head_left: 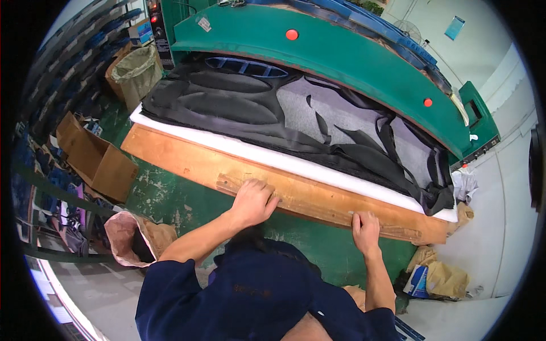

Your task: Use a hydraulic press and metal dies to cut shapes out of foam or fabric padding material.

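Observation:
A long wooden board runs along the front of a green press, with a thinner wooden strip along its near edge. My left hand curls its fingers over the left part of that strip. Farther right, my right hand grips the same edge, thumb on the near side. Behind the board lies a white pad, topped by a stack of black sheet material with cut-out gaps baring a grey layer. On the far left of the stack rests a blue oval cutting die.
The green press beam with red buttons spans the back. At left are an open cardboard box, a lined bin, a paper sack and racks of dies. Paper bags lie beside the right wall.

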`<state>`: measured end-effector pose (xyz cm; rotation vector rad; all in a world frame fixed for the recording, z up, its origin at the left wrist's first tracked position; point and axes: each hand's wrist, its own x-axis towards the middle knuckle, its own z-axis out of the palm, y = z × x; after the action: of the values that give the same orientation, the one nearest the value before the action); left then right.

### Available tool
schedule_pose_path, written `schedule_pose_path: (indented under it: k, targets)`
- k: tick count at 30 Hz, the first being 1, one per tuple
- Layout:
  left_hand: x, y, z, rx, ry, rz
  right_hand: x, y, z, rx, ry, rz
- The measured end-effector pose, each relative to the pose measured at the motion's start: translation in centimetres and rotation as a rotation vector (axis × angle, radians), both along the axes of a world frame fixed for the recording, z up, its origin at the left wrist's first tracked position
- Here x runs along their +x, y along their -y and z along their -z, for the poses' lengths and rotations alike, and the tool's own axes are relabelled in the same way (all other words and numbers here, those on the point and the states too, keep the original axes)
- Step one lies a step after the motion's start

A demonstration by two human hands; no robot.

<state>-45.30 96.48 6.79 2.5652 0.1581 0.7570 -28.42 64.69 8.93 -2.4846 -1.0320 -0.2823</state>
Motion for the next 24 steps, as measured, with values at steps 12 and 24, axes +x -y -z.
schedule_pose_path:
  k: [12, 24]
  targets:
    - [-0.8, 0.0, -3.3, -0.147, -0.258, 0.126, 1.2, 1.3, -1.0, 0.085, -0.135, -0.05]
    - [10.1, -31.7, -8.5, 0.036, -0.009, -0.071, 6.3, -17.0, -10.5, 0.094, -0.521, -0.173]
